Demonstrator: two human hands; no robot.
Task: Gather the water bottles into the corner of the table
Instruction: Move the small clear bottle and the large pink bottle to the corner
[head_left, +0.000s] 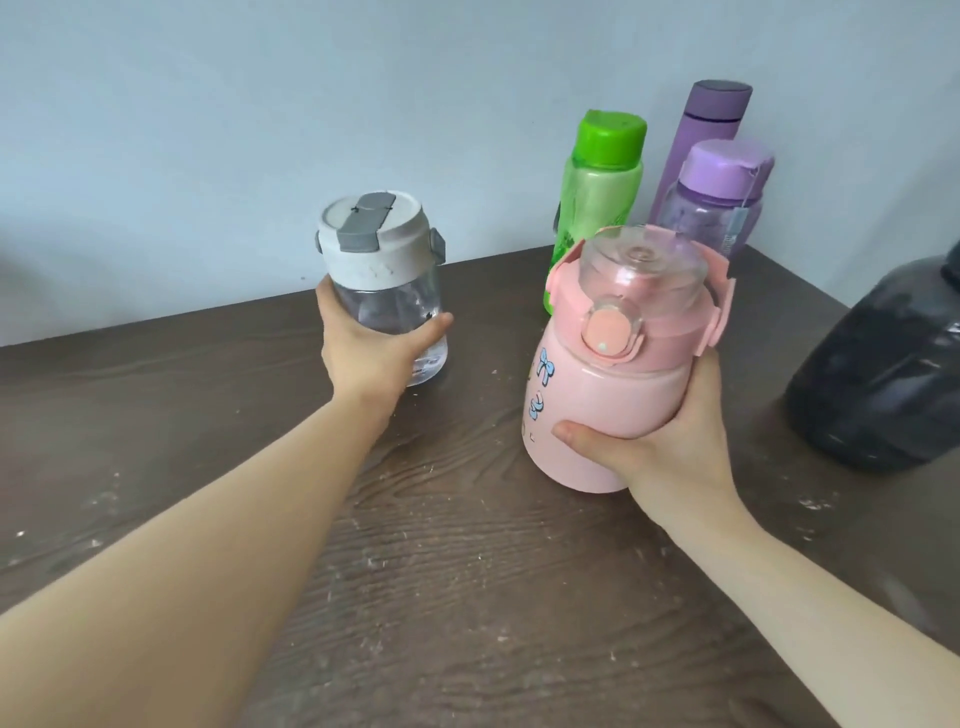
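From the head camera, the left hand (376, 345) wraps around the clear bottle (387, 291) with the white lid, near the wall and apart from the group, likely to slide it right. The right hand (657, 441) clasps the pink bottle (618, 374), tilted and seemingly raised, just before the corner cluster: the green bottle (597, 197), the tall purple flask (701, 135) and the purple bottle (714, 200). A dark jug (883, 374) sits right on the wooden table (467, 571).
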